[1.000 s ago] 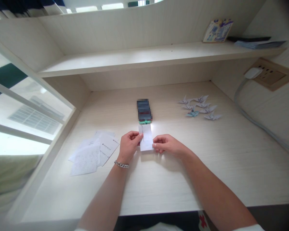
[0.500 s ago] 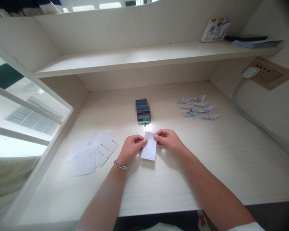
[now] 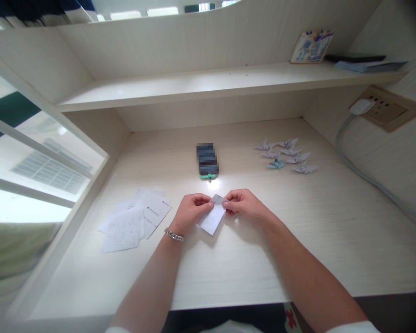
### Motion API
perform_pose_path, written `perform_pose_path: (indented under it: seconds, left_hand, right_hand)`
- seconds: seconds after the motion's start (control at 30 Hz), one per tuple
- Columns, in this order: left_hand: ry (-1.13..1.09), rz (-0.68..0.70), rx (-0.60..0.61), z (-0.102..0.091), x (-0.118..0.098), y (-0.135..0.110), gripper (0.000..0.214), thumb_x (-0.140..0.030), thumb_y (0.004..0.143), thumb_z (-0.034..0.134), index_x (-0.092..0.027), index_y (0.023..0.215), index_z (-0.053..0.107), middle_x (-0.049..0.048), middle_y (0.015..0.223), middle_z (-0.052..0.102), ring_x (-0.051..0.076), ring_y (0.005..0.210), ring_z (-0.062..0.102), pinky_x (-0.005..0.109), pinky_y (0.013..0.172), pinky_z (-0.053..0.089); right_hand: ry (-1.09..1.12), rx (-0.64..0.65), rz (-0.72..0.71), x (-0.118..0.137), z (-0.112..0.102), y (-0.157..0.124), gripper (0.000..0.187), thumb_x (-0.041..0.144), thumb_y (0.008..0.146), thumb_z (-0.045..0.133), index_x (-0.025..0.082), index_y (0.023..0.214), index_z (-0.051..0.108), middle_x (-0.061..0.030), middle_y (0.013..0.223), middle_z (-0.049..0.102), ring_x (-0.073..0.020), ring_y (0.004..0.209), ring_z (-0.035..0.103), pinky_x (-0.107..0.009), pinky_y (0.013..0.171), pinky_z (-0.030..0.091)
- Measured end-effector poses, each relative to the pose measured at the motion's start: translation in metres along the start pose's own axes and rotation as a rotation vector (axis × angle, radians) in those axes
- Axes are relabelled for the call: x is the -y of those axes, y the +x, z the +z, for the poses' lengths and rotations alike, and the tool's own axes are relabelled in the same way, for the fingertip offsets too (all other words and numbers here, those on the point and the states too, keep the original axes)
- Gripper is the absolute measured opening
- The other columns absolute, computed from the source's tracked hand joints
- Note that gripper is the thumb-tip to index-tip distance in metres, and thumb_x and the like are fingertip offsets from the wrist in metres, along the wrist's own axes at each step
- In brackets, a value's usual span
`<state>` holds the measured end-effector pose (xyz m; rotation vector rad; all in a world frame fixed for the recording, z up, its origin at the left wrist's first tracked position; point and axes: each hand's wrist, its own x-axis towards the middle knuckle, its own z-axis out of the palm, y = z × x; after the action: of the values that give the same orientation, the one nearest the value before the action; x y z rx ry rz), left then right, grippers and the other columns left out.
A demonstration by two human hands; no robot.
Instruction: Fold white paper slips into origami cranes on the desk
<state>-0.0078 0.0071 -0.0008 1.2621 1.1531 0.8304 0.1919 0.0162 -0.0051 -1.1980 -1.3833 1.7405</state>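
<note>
Left grip (image 3: 191, 212) on folded white paper (image 3: 213, 221)

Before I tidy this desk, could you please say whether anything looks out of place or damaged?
Nothing looks spilled or damaged. The loose paper sheets at left overlap askew, and a blue paper crane stands out among whitish cranes.

Free tabletop (image 3: 319, 231) runs from the right hand (image 3: 241, 202) toward the grey cable (image 3: 371, 181). Loose sheets (image 3: 125, 229) obstruct the left; straight ahead lies a dark, green-edged object (image 3: 207, 159), ahead to the right paper cranes (image 3: 298, 158), and a shelf (image 3: 222, 92) overhangs the back.
</note>
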Motion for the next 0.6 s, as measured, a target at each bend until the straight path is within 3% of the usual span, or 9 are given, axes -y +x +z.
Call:
perform_pose_path:
  seconds: [0.27,0.6]
  left_hand:
    - [-0.049,0.040,-0.015,0.000,-0.014,0.013,0.021,-0.027,0.066,0.067,-0.014,0.082,0.070,0.0088,0.082,0.070,0.016,0.069,0.061,0.026,0.061,0.045]
    - [0.015,0.072,0.040,0.006,-0.005,0.008,0.019,-0.026,0.068,0.065,-0.014,0.082,0.070,0.0085,0.082,0.069,0.017,0.072,0.060,0.027,0.064,0.045]
  right_hand:
    - [0.059,-0.024,0.002,0.013,-0.005,0.000,0.016,0.028,0.068,0.066,0.014,0.076,0.064,-0.0043,0.062,0.066,-0.0150,0.061,0.063,-0.026,0.060,0.049]
    - [-0.057,-0.018,-0.056,0.001,-0.002,-0.007,0.022,0.025,0.070,0.063,0.015,0.089,0.071,-0.0028,0.059,0.065,-0.0132,0.055,0.059,-0.025,0.055,0.045]
